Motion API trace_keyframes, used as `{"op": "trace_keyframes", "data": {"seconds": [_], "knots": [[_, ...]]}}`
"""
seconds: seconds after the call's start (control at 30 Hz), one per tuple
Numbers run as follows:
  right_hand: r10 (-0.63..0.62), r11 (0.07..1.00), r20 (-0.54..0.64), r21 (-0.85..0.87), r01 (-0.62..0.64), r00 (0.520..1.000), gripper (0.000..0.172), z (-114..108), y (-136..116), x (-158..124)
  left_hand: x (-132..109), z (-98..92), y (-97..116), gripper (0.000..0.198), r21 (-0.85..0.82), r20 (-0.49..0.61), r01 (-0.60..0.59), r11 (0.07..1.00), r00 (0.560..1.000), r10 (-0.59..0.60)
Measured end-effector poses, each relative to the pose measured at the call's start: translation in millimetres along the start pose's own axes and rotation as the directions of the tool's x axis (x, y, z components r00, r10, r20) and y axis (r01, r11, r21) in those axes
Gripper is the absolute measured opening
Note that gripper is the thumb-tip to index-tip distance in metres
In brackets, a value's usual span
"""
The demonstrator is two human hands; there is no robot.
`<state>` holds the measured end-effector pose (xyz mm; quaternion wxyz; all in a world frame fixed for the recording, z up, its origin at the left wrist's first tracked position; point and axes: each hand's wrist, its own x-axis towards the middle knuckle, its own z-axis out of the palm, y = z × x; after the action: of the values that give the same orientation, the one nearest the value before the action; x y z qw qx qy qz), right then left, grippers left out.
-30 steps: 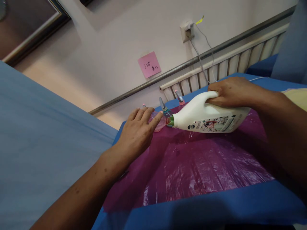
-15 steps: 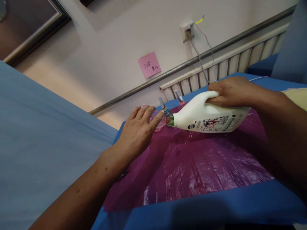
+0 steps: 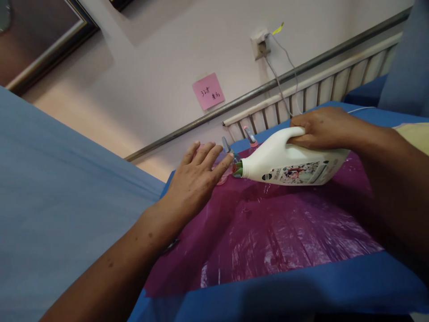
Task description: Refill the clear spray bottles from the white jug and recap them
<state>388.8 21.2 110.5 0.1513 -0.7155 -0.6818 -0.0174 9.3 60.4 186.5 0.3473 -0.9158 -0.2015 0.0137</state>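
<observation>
My right hand (image 3: 318, 127) grips the handle of a white detergent jug (image 3: 284, 163), which lies tipped nearly level with its neck to the left. The jug's green-lined mouth meets a clear pink plastic container (image 3: 223, 180). Fingers stretched and apart, my left hand (image 3: 196, 179) is over that container and hides most of it; whether the palm touches it is hidden. Just behind the jug's mouth stands a small bottle with a grey-blue lever top (image 3: 227, 145). A second bottle, with a pink collar and grey lever (image 3: 250, 136), stands farther right.
A shiny purple plastic sheet (image 3: 268, 237) covers part of the blue-covered table (image 3: 284, 286). Blue cloth (image 3: 67, 201) hangs at left. Behind are a radiator (image 3: 315, 91), a pipe (image 3: 187, 129), and a wall socket (image 3: 260, 44) with cords. A dark object (image 3: 172, 244) shows beside my left wrist.
My left hand's fingers have shifted slightly up and to the right, covering more of the pink container. My right hand and the jug look almost still.
</observation>
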Motion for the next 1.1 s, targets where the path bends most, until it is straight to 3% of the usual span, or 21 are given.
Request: {"op": "trace_keyframes", "data": {"seconds": [0.27, 0.43, 0.6, 0.8, 0.93, 1.1], "knots": [[-0.007, 1.000, -0.004, 0.023, 0.007, 1.000, 0.050, 1, 0, 0, 5, -5.0, 0, 0.074, -0.057, -0.018, -0.009, 0.998, 1.000, 0.008], [0.013, 1.000, -0.004, 0.028, -0.013, 1.000, 0.050, 0, 1, 0, 2, -0.6, -1, 0.066, -0.033, -0.030, -0.001, 0.999, 1.000, 0.000], [0.012, 0.997, -0.015, 0.079, -0.010, 1.000, 0.048, 2, 8, -1, -7, 7.3, 3, 0.084, -0.062, -0.039, 0.124, 0.990, 0.991, -0.127], [0.073, 0.990, 0.003, 0.118, -0.073, 0.997, 0.047, 2, 15, -2, -15, 21.3, 14, 0.070, -0.220, -0.051, 0.265, 0.939, 0.958, -0.283], [0.087, 0.983, 0.000, 0.160, -0.086, 0.996, 0.043, 2, 23, -3, -19, 43.3, 27, 0.080, -0.434, -0.071, 0.317, 0.843, 0.921, -0.383], [0.104, 0.978, -0.002, 0.184, -0.102, 0.995, 0.038, 3, 33, -4, -21, 66.4, 54, 0.092, -0.688, 0.038, 0.398, 0.607, 0.855, -0.518]]}}
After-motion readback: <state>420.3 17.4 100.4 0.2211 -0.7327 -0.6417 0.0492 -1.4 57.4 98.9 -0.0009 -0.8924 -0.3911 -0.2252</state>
